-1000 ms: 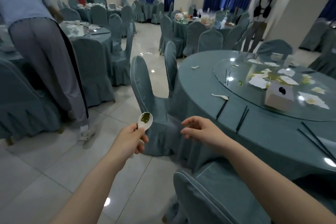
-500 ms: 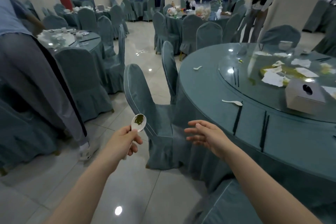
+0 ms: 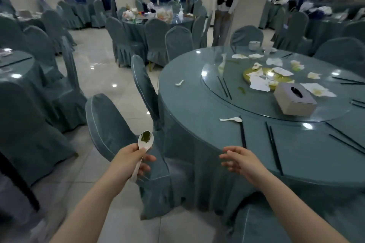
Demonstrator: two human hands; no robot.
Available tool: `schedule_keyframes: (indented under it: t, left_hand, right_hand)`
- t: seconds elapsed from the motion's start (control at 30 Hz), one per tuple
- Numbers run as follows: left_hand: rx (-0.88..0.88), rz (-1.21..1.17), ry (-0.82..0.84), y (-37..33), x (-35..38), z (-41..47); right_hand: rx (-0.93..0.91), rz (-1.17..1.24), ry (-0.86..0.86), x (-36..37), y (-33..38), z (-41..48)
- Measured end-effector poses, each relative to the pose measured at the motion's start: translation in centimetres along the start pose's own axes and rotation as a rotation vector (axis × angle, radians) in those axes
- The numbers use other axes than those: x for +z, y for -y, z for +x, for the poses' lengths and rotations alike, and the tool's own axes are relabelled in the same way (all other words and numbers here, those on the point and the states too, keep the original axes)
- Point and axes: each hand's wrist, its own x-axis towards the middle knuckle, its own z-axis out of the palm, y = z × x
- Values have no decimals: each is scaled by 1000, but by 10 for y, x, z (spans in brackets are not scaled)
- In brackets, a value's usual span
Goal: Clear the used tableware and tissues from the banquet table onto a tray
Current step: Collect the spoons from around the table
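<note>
Left hand (image 3: pixel 128 161) fingers grip one spoon (image 3: pixel 142 147); right hand (image 3: pixel 240 161) fingers apart; two spoons (image 3: pixel 231 119) on table (image 3: pixel 197 104).

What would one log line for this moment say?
left hand: holds soiled spoon | right hand: open, empty, near table edge | two white spoons, chopsticks, tissues on table | tray: not visible

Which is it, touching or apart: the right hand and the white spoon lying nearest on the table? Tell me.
Apart. The head view shows bare tablecloth between the open right hand and the white spoon.
</note>
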Motion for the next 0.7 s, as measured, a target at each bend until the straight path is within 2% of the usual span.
schedule_keyframes:
  t: [0.13, 0.23, 0.4, 0.57, 0.63, 0.7]
  left_hand:
    - [-1, -4, 63, -10, -26, 48]
    - [-17, -22, 95, -15, -35, 78]
    - [-23, -35, 163, -26, -36, 119]
    - [-54, -58, 159, -36, -36, 167]
    - [-62, -66, 147, -41, -35, 190]
    - [-70, -64, 123, -48, -31, 215]
  right_hand:
    - [30, 40, -153, 15, 3, 16]
    - [48, 52, -195, 28, 0, 26]
    - [56, -64, -271, 37, -3, 55]
    - [17, -510, -379, 23, -5, 110]
    - [29, -777, -387, 13, -9, 138]
    - [29, -924, -380, 1, -11, 170]
